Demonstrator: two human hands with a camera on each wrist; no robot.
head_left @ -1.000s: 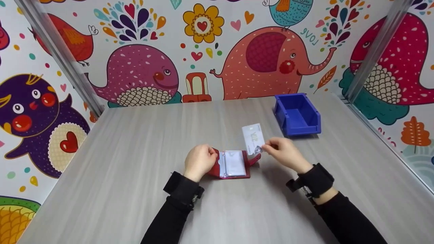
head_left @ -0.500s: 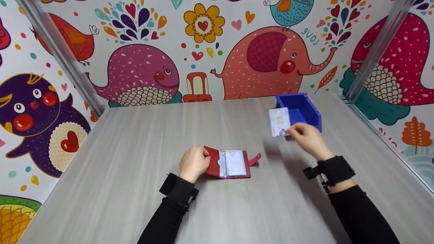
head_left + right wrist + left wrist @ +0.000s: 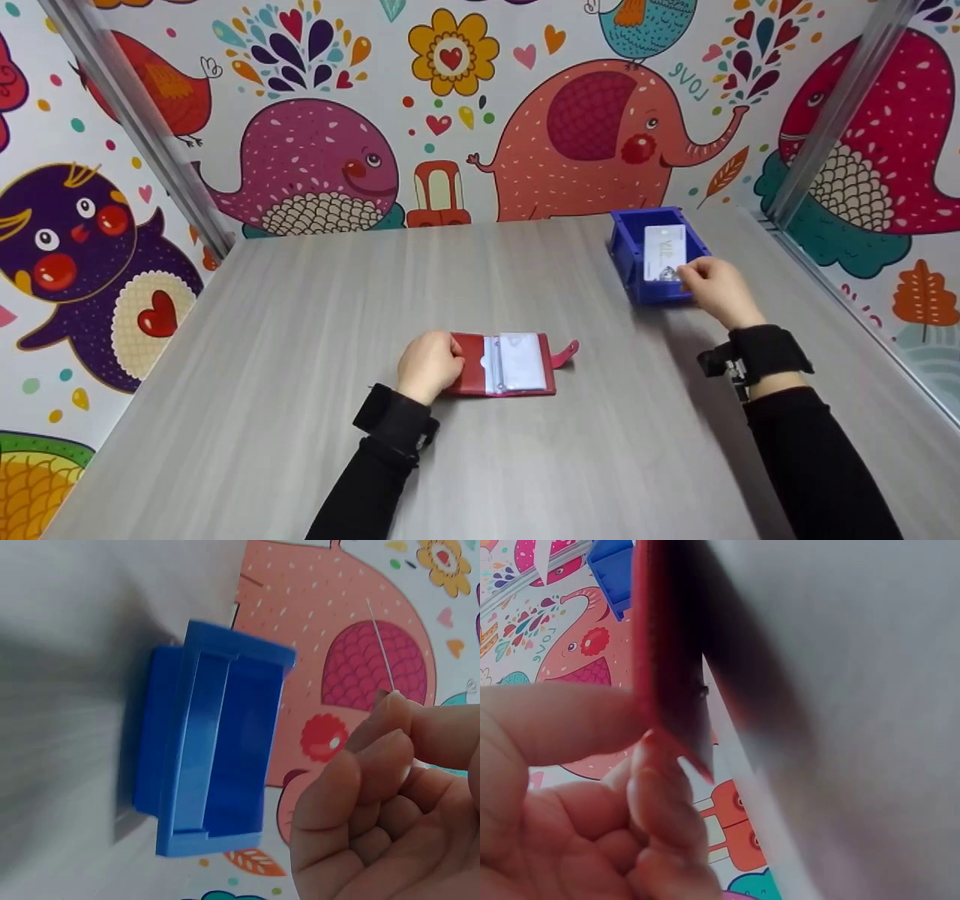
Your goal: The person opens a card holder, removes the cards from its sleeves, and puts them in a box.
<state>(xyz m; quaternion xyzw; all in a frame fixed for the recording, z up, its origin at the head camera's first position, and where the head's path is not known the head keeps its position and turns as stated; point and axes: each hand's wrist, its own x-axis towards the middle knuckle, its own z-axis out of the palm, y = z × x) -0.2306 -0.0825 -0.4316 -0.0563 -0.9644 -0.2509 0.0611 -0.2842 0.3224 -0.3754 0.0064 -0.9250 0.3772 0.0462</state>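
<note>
My right hand [image 3: 724, 291] pinches a white card [image 3: 664, 251] with "VIP" printed on it by its lower right corner. In the head view the card overlaps the blue bin [image 3: 626, 259]; the right wrist view shows it edge-on, held above the bin [image 3: 202, 742]. At the middle of the table lies a red card holder [image 3: 469, 367], spread open, with clear plastic sleeves [image 3: 523, 361] on its right side and a strap [image 3: 566, 354] sticking out. My left hand [image 3: 430, 366] pinches the left cover [image 3: 649, 637] between thumb and fingers.
A pale wood-grain table [image 3: 300, 315] lies under everything. Behind it stands a wall [image 3: 450, 120] printed with cartoon animals, and metal corner posts [image 3: 135, 135] rise at both back corners.
My right hand has carried the card right and away from the card holder to the bin. My left hand has shifted left and lowered the cover flatter toward the table.
</note>
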